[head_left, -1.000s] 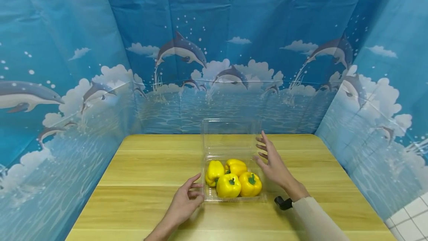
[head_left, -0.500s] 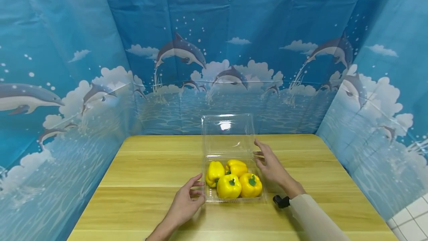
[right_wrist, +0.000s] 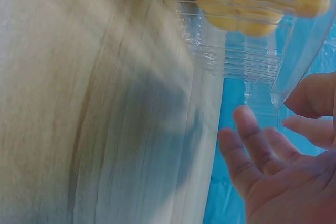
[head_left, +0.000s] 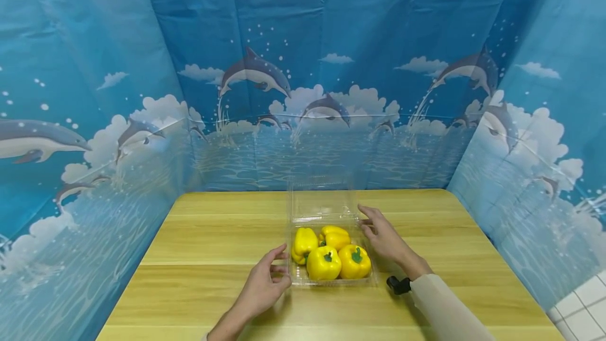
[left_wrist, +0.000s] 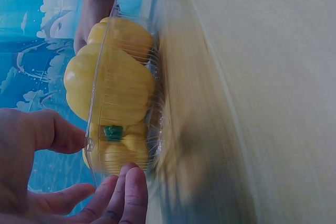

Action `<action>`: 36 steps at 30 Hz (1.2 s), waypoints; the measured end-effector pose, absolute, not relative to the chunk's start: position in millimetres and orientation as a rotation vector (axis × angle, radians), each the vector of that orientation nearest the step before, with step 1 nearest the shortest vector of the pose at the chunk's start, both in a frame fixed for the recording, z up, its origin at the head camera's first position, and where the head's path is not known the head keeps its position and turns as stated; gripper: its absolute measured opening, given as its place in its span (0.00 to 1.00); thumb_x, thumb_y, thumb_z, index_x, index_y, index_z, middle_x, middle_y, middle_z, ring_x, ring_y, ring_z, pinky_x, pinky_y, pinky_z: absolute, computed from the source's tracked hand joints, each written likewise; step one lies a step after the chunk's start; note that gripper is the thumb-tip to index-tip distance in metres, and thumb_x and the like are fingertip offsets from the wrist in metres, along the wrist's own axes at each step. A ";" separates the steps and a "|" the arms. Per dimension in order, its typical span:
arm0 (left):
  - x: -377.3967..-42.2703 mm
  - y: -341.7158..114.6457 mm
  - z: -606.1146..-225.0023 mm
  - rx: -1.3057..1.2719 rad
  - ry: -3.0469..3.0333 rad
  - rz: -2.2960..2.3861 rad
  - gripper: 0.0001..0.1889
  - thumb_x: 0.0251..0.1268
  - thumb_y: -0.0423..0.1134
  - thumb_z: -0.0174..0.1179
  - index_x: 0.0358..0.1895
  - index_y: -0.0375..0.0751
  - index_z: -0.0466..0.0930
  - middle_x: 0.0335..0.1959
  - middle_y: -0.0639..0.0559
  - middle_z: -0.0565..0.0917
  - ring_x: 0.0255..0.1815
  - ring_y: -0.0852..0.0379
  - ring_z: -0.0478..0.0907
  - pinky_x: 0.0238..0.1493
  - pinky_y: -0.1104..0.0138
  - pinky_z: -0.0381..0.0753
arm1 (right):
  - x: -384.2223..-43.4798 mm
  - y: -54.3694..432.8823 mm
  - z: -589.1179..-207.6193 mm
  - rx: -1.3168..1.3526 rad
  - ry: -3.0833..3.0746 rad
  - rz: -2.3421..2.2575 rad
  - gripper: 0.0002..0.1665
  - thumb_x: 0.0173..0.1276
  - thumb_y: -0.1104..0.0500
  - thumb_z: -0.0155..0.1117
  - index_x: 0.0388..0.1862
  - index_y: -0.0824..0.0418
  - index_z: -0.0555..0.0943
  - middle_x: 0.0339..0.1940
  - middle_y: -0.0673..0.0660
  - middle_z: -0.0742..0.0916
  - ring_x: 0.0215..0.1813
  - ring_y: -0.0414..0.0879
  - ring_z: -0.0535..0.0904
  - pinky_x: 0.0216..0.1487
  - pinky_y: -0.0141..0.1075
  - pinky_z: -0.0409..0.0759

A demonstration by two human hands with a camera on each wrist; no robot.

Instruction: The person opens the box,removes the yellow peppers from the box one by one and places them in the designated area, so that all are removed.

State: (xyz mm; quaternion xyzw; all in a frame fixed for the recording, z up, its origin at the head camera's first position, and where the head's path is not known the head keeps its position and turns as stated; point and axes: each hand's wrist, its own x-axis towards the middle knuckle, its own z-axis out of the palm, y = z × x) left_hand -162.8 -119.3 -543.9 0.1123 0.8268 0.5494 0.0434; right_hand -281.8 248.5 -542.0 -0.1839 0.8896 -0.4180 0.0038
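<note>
Several yellow bell peppers (head_left: 324, 263) with green stems lie in a clear plastic clamshell box (head_left: 299, 281). Its hinged lid (head_left: 322, 201) stands raised and leans back at the far side. At the near left corner is my left hand (head_left: 262, 286); in the left wrist view its thumb (left_wrist: 68, 135) touches the rim, and its loosely bent fingers lie by the side wall. My right hand (head_left: 385, 236) is at the far right corner. In the right wrist view its thumb (right_wrist: 312, 95) meets the rim corner, while the other fingers extend loosely beside the box.
The box stands on a wood-grain table (head_left: 213, 236). A blue dolphin-print curtain (head_left: 303, 67) surrounds the table's back and sides. A black wrist device (head_left: 399, 285) sits below the right wrist, at the cuff of a light sleeve (head_left: 445, 309).
The lid has tipped further back, away from me. My right hand has come slightly down and left towards the box. My left hand has barely moved, and the peppers stay put.
</note>
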 end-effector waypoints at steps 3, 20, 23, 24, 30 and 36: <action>-163.8 -119.4 -543.8 0.352 2.550 1.658 0.47 0.67 0.28 0.70 0.91 0.34 0.66 0.80 0.33 0.80 0.68 0.40 0.88 0.61 0.60 0.96 | -281.4 247.8 -542.5 -0.565 2.773 -1.296 0.35 0.98 0.64 0.49 0.96 0.70 0.58 0.91 0.80 0.65 0.82 0.73 0.81 0.78 0.64 0.87; -165.8 -113.0 -542.4 0.313 2.591 1.591 0.50 0.73 0.44 0.81 0.92 0.37 0.64 0.85 0.36 0.77 0.71 0.41 0.86 0.54 0.67 0.93 | -276.2 251.5 -542.2 -0.537 2.760 -1.271 0.33 1.00 0.60 0.48 0.95 0.71 0.62 0.90 0.80 0.68 0.82 0.74 0.81 0.81 0.69 0.82; -167.4 -110.9 -542.9 0.294 2.600 1.573 0.54 0.70 0.48 0.84 0.92 0.38 0.63 0.86 0.37 0.76 0.71 0.42 0.85 0.51 0.69 0.91 | -276.1 252.0 -542.4 -0.542 2.773 -1.276 0.33 0.99 0.61 0.48 0.94 0.71 0.63 0.89 0.81 0.68 0.82 0.75 0.80 0.80 0.69 0.83; -167.9 -110.2 -543.2 0.291 2.604 1.567 0.55 0.69 0.49 0.85 0.92 0.39 0.63 0.86 0.37 0.76 0.71 0.42 0.84 0.51 0.69 0.90 | -276.0 252.2 -542.5 -0.544 2.776 -1.279 0.32 0.99 0.61 0.48 0.94 0.71 0.63 0.89 0.81 0.68 0.82 0.75 0.80 0.80 0.69 0.83; -169.0 -106.9 -543.6 0.297 2.648 1.521 0.60 0.65 0.51 0.88 0.94 0.39 0.61 0.87 0.37 0.75 0.72 0.42 0.84 0.48 0.70 0.87 | -275.0 254.1 -543.8 -0.563 2.795 -1.287 0.32 0.99 0.62 0.49 0.94 0.71 0.64 0.89 0.80 0.69 0.81 0.76 0.80 0.79 0.69 0.84; -171.2 -106.0 -544.8 0.321 2.698 1.456 0.63 0.63 0.54 0.88 0.95 0.40 0.58 0.88 0.38 0.74 0.74 0.40 0.85 0.56 0.59 0.93 | -273.3 255.8 -543.0 -0.572 2.813 -1.297 0.32 0.98 0.61 0.51 0.93 0.69 0.67 0.90 0.80 0.68 0.82 0.76 0.79 0.78 0.68 0.85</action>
